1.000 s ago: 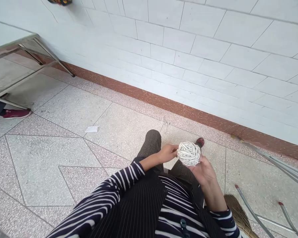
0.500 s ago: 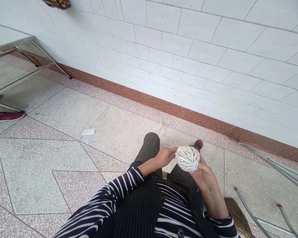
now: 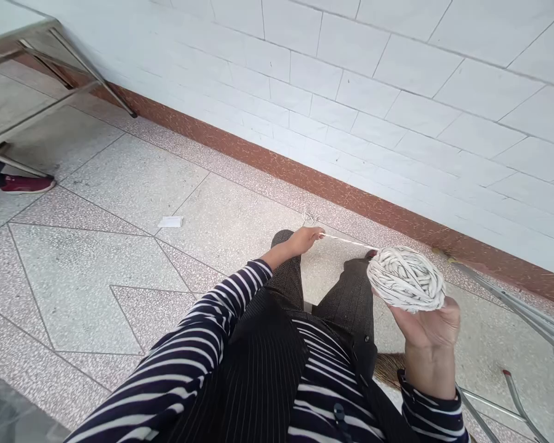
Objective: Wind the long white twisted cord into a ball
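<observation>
Above the knees in the head view, a white ball of cord [image 3: 406, 279] rests in the right hand [image 3: 430, 326], whose grip is closed around its underside, the palm turned up and the fingers partly hidden behind it. From the ball's left side a thin strand [image 3: 348, 240] runs straight to the left hand [image 3: 306, 239], whose grip pinches its end between thumb and fingers. On the speckled floor [image 3: 240, 212] beyond the left hand lies a small white tangle [image 3: 310, 218], near the tiled wall [image 3: 332, 104]; farther left lies a white slip [image 3: 170, 221]. A metal-legged table [image 3: 52, 26] stands at upper left, with another person's red shoe [image 3: 28, 184] beside its leg.
</observation>
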{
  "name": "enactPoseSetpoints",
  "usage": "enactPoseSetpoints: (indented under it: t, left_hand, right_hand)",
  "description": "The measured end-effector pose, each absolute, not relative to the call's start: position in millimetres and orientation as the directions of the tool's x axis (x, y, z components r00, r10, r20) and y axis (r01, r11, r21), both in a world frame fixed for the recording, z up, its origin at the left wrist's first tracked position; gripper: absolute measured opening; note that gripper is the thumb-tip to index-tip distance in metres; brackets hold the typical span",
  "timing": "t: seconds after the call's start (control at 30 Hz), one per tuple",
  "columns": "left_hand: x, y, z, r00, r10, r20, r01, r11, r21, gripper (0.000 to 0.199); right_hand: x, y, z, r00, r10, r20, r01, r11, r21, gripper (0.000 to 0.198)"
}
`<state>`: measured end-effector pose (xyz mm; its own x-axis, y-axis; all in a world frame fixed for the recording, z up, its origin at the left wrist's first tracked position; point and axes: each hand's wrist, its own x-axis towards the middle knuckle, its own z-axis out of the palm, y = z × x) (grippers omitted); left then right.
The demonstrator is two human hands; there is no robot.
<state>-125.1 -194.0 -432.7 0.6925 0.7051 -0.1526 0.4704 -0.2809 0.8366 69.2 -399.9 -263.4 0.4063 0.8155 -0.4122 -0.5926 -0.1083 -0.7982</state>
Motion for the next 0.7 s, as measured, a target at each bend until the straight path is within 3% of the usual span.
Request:
enactPoseSetpoints:
  t: [0.13, 0.2, 0.27, 0.33, 0.43, 0.57, 0.7]
  left_hand:
    - [-121, -173, -436, 0.684, 0.687, -0.245, 0.578, -0.306, 0.757, 0.035]
    - [-113, -178, -431, 0.696, 0.683, -0.222, 0.597, -0.378, 0.708, 0.039]
    - [-100, -195, -421, 0.755, 0.643, -0.126, 0.494, -0.432, 0.755, 0.048]
    - [-84, -219, -409, 0.830, 0.558, -0.001, 0.281, -0.417, 0.865, 0.052]
    - [-66, -256, -393, 0.867, 0.493, 0.074, 0.074, -0.274, 0.959, 0.039]
    - [-69, -278, -389, 0.849, 0.527, -0.027, 0.121, -0.146, 0.982, 0.018]
    - [-95, -279, -397, 0.816, 0.563, -0.130, 0.295, -0.212, 0.932, 0.029]
  right_hand:
    - [70, -412, -256, 0.422, 0.846, -0.326, -0.551, -0.046, -0.833, 0.075]
    - [67, -414, -255, 0.402, 0.862, -0.309, -0.531, -0.055, -0.845, 0.070]
    - [62, -411, -257, 0.374, 0.873, -0.313, -0.505, -0.092, -0.858, 0.060]
    - [57, -405, -262, 0.325, 0.892, -0.314, -0.482, -0.130, -0.867, 0.056]
    - [54, -394, -271, 0.244, 0.916, -0.317, -0.471, -0.174, -0.865, 0.056]
    - [59, -390, -277, 0.244, 0.907, -0.342, -0.453, -0.205, -0.867, 0.056]
    - [64, -388, -276, 0.259, 0.898, -0.355, -0.427, -0.223, -0.877, 0.056]
